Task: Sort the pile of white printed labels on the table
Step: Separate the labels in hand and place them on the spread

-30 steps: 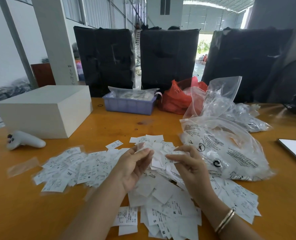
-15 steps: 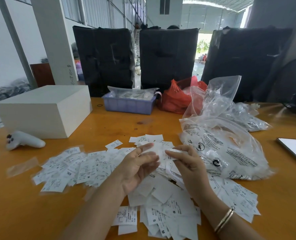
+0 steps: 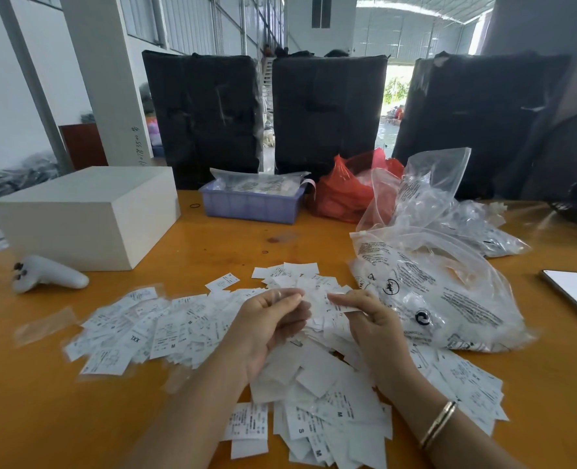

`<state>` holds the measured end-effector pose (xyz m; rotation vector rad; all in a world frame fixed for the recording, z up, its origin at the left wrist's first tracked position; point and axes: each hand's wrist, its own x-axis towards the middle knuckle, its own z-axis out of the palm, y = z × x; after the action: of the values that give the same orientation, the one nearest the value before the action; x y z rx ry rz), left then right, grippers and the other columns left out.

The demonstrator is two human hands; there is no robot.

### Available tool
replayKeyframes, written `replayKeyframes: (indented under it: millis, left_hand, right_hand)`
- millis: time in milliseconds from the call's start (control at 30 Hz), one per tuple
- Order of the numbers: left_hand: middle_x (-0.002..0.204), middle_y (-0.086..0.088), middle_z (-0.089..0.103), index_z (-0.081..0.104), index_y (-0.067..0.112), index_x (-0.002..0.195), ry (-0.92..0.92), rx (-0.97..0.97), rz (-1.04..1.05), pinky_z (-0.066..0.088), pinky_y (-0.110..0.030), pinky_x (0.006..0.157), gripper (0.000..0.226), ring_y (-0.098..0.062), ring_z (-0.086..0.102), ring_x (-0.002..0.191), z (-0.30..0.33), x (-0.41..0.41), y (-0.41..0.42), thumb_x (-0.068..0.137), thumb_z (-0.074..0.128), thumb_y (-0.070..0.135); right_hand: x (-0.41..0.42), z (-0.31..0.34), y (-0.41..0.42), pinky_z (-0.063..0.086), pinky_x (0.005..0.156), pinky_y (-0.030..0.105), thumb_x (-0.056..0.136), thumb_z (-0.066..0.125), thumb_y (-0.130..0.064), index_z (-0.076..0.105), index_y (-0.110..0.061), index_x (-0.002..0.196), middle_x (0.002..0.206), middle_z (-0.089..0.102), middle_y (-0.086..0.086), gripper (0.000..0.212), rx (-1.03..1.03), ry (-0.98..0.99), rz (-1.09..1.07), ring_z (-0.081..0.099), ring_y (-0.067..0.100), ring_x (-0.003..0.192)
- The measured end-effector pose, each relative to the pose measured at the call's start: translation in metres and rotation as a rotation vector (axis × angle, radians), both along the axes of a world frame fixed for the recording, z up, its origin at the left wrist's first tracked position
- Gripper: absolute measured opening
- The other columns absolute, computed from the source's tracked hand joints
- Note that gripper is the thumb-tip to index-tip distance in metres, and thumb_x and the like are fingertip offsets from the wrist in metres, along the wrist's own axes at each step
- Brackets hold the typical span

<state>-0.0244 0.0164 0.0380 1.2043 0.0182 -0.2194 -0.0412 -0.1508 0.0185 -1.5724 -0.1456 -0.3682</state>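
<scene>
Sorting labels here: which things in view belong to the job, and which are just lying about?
Job: labels; left hand and right hand, both pinching labels.

Lying about: white box, controller, blue bin, red bag, clear bags, phone.

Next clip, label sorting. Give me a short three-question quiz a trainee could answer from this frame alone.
1. True or false: the white box stands on the left side of the table, behind the white controller.
2. What do both hands, left hand and right hand, hold between them? A) the phone B) white labels C) the red bag
3. Fill in: the right wrist wears a gold ____.

Key
1. True.
2. B: the fingers pinch white labels above the pile.
3. Bangle.
</scene>
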Motion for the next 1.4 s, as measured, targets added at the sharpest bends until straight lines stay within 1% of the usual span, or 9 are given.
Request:
replayKeyframes:
  millis: [67,133,400,567,700,967,1167,1300,1400]
  left_hand:
    - [0.082,-0.012,0.074,0.069,0.006,0.096,0.001,0.003,0.003,0.055,-0.021,0.058,0.011,-0.016,0.072,0.074,0.001,0.0,0.0,0.09,0.06,0.004]
    - [0.082,-0.012,0.075,0.069,0.006,0.097,0.008,0.001,0.007,0.055,-0.02,0.057,0.012,-0.016,0.073,0.074,0.002,-0.001,0.0,0.09,0.059,0.004]
    - [0.081,-0.011,0.074,0.073,0.006,0.092,0.043,-0.028,0.0,0.056,-0.021,0.056,0.011,-0.015,0.072,0.07,0.004,-0.002,0.0,0.085,0.065,0.011]
    - [0.081,-0.012,0.074,0.075,0.008,0.085,0.052,-0.055,0.009,0.055,-0.021,0.054,0.012,-0.015,0.072,0.068,0.005,-0.001,0.001,0.085,0.065,0.013]
    - [0.081,-0.011,0.074,0.078,0.011,0.076,0.047,-0.051,-0.006,0.055,-0.021,0.054,0.013,-0.015,0.072,0.068,0.005,-0.001,0.002,0.082,0.066,0.014]
    - [0.081,-0.011,0.074,0.073,0.005,0.096,0.081,0.001,-0.111,0.056,-0.021,0.056,0.014,-0.016,0.072,0.071,0.004,-0.003,0.002,0.084,0.066,0.01]
    - [0.079,-0.013,0.073,0.065,0.002,0.108,0.093,0.016,-0.181,0.055,-0.022,0.056,0.046,-0.017,0.072,0.072,0.005,-0.005,-0.002,0.065,0.075,0.014]
    - [0.081,-0.013,0.074,0.071,0.005,0.097,0.103,-0.052,-0.099,0.056,-0.022,0.055,0.035,-0.016,0.072,0.07,0.004,-0.002,0.003,0.063,0.075,0.01]
    - [0.075,-0.012,0.073,0.072,0.004,0.089,0.097,-0.139,-0.028,0.056,-0.021,0.052,0.029,-0.014,0.07,0.063,0.004,0.002,0.007,0.061,0.075,0.01]
  right_hand:
    - [-0.002,0.0,-0.002,0.036,0.046,0.008,0.089,0.048,0.007,0.075,-0.041,0.081,0.066,0.06,-0.018,0.056,0.032,-0.013,0.003,0.046,-0.004,0.048]
    - [-0.003,0.0,-0.004,0.032,0.043,0.009,0.087,0.044,0.011,0.075,-0.038,0.082,0.054,0.056,-0.02,0.059,0.062,-0.019,0.024,0.041,-0.001,0.044]
    - [-0.003,0.0,-0.002,0.038,0.049,0.009,0.083,0.044,0.019,0.077,-0.03,0.073,0.083,0.062,0.003,0.059,0.039,-0.08,0.135,0.052,-0.002,0.054]
    - [-0.003,-0.002,-0.005,0.032,0.046,0.011,0.08,0.041,0.021,0.077,-0.024,0.072,0.08,0.059,0.004,0.059,0.081,-0.091,0.172,0.045,0.0,0.05]
    - [-0.002,-0.002,-0.004,0.038,0.052,0.009,0.082,0.045,0.02,0.077,-0.026,0.072,0.078,0.056,0.004,0.058,0.039,-0.108,0.148,0.049,-0.001,0.055]
    - [-0.002,-0.004,-0.002,0.041,0.061,0.012,0.081,0.051,0.021,0.071,-0.033,0.081,0.083,0.051,0.004,0.059,-0.181,-0.232,-0.013,0.048,0.001,0.071]
    - [-0.003,-0.005,0.002,0.039,0.064,0.011,0.076,0.053,0.023,0.07,-0.032,0.091,0.086,0.049,-0.002,0.059,-0.348,-0.316,-0.037,0.048,-0.002,0.078]
    - [-0.003,-0.004,-0.001,0.038,0.056,0.012,0.08,0.048,0.023,0.072,-0.026,0.083,0.084,0.052,-0.001,0.055,-0.165,-0.274,-0.03,0.048,0.001,0.069]
    - [-0.002,-0.005,-0.009,0.037,0.052,0.011,0.082,0.045,0.022,0.074,-0.026,0.075,0.079,0.055,-0.011,0.056,0.015,-0.212,0.007,0.046,0.0,0.062]
